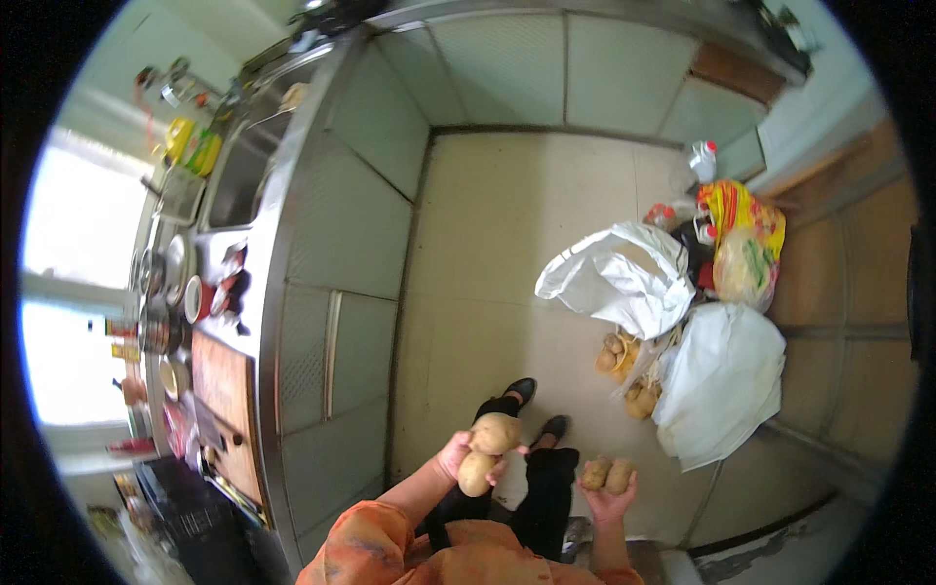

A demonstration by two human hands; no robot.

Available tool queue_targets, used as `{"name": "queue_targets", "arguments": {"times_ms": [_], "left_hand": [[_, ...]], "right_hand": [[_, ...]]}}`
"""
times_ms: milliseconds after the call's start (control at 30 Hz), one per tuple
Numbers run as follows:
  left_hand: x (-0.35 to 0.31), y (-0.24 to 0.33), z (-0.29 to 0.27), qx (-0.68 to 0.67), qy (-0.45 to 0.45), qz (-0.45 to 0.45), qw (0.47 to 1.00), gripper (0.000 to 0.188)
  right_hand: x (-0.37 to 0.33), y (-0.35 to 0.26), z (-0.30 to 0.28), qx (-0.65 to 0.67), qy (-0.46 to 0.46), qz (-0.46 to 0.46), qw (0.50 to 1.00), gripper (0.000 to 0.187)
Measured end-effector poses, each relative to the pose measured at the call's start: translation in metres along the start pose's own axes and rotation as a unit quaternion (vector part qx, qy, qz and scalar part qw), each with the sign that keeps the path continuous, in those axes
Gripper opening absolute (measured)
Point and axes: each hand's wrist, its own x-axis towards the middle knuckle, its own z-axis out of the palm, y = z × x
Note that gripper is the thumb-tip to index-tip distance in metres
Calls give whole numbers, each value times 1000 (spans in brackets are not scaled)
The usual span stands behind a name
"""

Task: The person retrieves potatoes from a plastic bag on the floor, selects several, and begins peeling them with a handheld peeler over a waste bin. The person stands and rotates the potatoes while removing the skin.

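Note:
My left hand (453,456) is closed around two large pale potatoes, an upper potato (496,433) and a lower potato (476,474) touching it. In my right hand (611,503), palm up, sit two smaller brown potatoes side by side: one potato (596,473) and another potato (619,476), with the fingers curled about them. Both hands are held in front of my body, above my legs. On the floor ahead to the right, more potatoes (609,353) show in an orange bag, and others (641,401) lie beside a white plastic bag (721,385).
An open white bag (624,273), a red-yellow bag (746,214) and plastic bottles (702,161) stand on the floor at right. Along the left runs a counter with a sink (244,175), a wooden cutting board (226,405), a cleaver (207,424) and bowls. Cabinets (497,68) line the far side.

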Motion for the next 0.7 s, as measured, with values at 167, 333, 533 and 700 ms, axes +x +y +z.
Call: {"name": "queue_targets", "arguments": {"times_ms": [167, 333, 533, 700], "left_hand": [[-82, -33, 88, -28, -82, 209, 974, 86], [-148, -60, 129, -49, -70, 305, 949, 81], [-209, -54, 123, -20, -130, 386, 913, 80], [-266, -32, 140, -11, -47, 507, 860, 77]], "right_hand": [[-15, 47, 121, -65, -97, 138, 984, 55], [-26, 100, 203, -178, -132, 256, 941, 58], [-42, 161, 258, -287, -101, 308, 901, 59], [-10, 214, 270, -327, -57, 340, 880, 65]]}}
